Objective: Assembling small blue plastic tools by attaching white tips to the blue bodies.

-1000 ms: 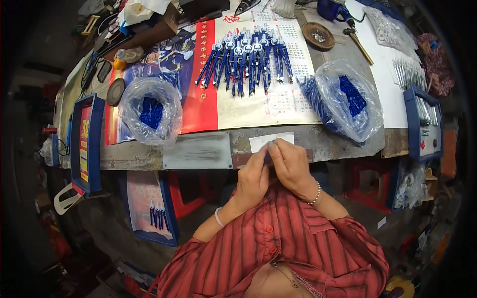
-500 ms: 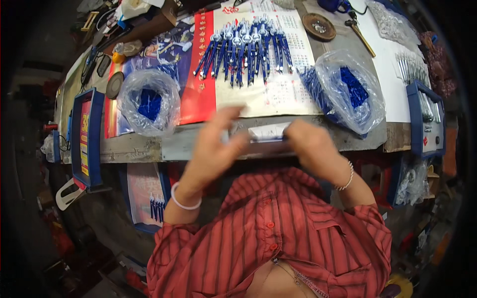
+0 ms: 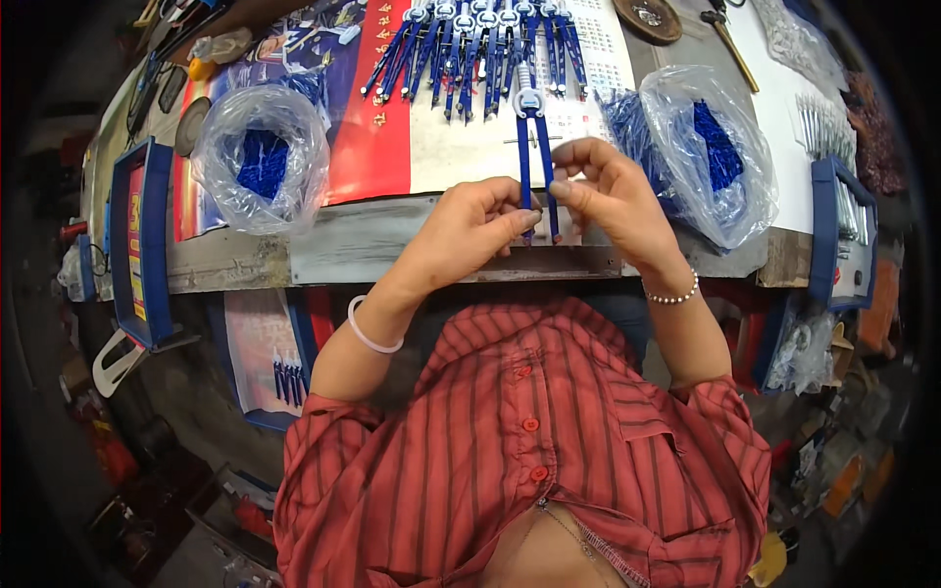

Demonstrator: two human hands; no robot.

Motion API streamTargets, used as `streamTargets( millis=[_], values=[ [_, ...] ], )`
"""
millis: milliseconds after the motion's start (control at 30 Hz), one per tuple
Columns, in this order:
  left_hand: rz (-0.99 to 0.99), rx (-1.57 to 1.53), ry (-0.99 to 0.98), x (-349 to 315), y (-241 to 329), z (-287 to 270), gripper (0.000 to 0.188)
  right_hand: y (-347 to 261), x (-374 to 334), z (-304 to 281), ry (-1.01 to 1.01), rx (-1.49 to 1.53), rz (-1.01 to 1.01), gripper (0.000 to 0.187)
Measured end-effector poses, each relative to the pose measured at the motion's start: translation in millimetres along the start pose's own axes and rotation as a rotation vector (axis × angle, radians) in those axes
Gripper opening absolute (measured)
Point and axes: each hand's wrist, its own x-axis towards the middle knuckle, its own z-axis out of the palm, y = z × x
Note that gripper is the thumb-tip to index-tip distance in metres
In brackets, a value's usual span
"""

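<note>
A drawing compass (image 3: 524, 162) with blue legs and a pale round head is held between my hands, its head pointing away from me and its legs a little apart. My left hand (image 3: 470, 230) pinches the left leg near its tip. Beside the other leg, my right hand (image 3: 622, 211) has its thumb and fingers closed on it; part of the grip is hidden. A thin metal crosspiece shows between the legs. Just beyond lies a cluster of similar blue compasses (image 3: 485, 44), heads turned away, on a printed calendar sheet (image 3: 431, 147).
Clear plastic bags of blue parts stand at left (image 3: 216, 162) and right (image 3: 760, 211). A blue-rimmed tray (image 3: 162, 245) is at the left edge; another tray (image 3: 823, 235) holds metal parts at the right. A hammer (image 3: 735, 59) and a brown round dish (image 3: 647, 18) lie far right.
The compass, lying crosswise at the bench edge in my right hand, is now turned lengthwise with its legs toward me. My left hand has closed on one leg. The view has shifted.
</note>
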Motion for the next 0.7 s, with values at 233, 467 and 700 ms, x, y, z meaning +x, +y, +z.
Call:
streamTargets(
  millis=[233,467,700],
  values=[
    [0.03,0.076,0.033,10,-20,-5,0.013,10,35,0,0.012,-0.157,0.079,0.031],
    [-0.005,0.083,0.049,16,-27,-9,0.011,19,56,-2,-0.003,-0.237,0.048,0.022],
    [-0.027,0.099,0.078,16,-26,-8,0.011,17,59,4,-0.01,-0.237,0.05,0.026]
  ],
)
